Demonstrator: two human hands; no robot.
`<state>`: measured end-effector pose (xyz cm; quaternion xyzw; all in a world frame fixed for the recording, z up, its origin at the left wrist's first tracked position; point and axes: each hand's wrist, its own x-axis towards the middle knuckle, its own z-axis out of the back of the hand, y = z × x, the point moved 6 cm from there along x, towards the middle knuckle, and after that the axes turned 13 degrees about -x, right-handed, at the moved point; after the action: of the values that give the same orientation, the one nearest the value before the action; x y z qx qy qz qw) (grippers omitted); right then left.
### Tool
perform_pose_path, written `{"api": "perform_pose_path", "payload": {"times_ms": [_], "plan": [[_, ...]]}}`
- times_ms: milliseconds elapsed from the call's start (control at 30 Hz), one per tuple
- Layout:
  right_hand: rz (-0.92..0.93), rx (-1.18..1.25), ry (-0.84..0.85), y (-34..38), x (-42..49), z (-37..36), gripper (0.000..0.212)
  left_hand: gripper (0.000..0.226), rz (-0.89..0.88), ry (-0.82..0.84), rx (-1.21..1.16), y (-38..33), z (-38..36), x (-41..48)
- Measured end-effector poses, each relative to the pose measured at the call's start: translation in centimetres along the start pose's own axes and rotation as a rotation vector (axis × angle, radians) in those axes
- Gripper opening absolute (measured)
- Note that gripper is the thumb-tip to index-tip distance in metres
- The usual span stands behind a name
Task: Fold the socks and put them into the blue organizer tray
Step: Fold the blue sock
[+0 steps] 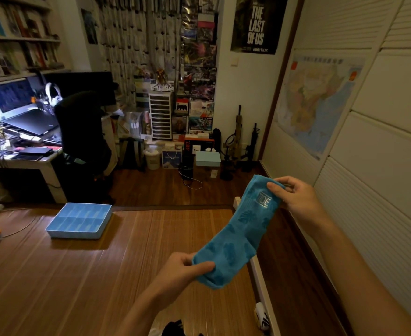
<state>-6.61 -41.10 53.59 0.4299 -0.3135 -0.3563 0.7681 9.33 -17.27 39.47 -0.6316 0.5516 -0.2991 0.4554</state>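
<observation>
Sock (238, 235): teal knit, soft, darker blotch pattern, pale boxed logo near cuff. Held stretched in air above bamboo mat (127, 251) edge, slanting from lower left up to right. Left hand (177, 270) pinches toe end, thumb on top, fingers curled beneath. Right hand (296, 197) pinches cuff between thumb and fingers. Tray (79, 220): blue rigid plastic, rectangular, grid of compartments, flat on mat, well apart from sock.
</observation>
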Motion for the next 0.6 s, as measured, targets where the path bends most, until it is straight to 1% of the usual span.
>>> {"api": "perform_pose_path", "payload": {"times_ms": [133,167,233,267,333,400,433,500,567,600], "plan": [[0.001,0.007,-0.005,-0.2,0.2,0.4,0.018,0.031,-0.057,-0.04,0.075,-0.8,0.1,0.1],[0.0,0.007,-0.009,-0.2,0.3,0.5,0.018,0.037,-0.075,-0.058,0.057,-1.0,0.2,0.1],[-0.005,0.008,-0.019,-0.5,0.4,0.7,0.019,0.061,-0.079,-0.058,-0.035,-1.0,0.5,0.2],[-0.011,0.011,-0.018,-0.7,0.4,0.7,0.019,0.067,-0.07,-0.046,-0.074,-0.9,0.6,0.2],[-0.023,0.012,-0.005,-1.1,0.2,0.5,0.019,0.062,-0.061,-0.022,-0.082,-1.1,0.6,0.2],[-0.015,0.017,0.012,-1.0,-0.3,0.3,0.02,0.054,-0.062,-0.011,-0.028,-1.2,0.8,0.1],[0.001,0.028,0.025,-0.6,-0.6,0.1,0.02,0.054,-0.053,-0.006,0.009,-1.2,1.0,0.0],[0.048,0.06,0.079,0.8,-1.4,-0.6,0.019,0.062,-0.013,0.044,0.082,-1.2,1.1,-0.2],[0.109,0.056,0.161,2.9,-2.5,-1.6,0.016,0.071,0.043,0.167,0.125,-1.7,0.4,-0.7],[0.141,0.041,0.198,4.0,-3.0,-2.0,0.016,0.072,0.069,0.247,0.144,-2.3,-0.3,-1.1]]}}
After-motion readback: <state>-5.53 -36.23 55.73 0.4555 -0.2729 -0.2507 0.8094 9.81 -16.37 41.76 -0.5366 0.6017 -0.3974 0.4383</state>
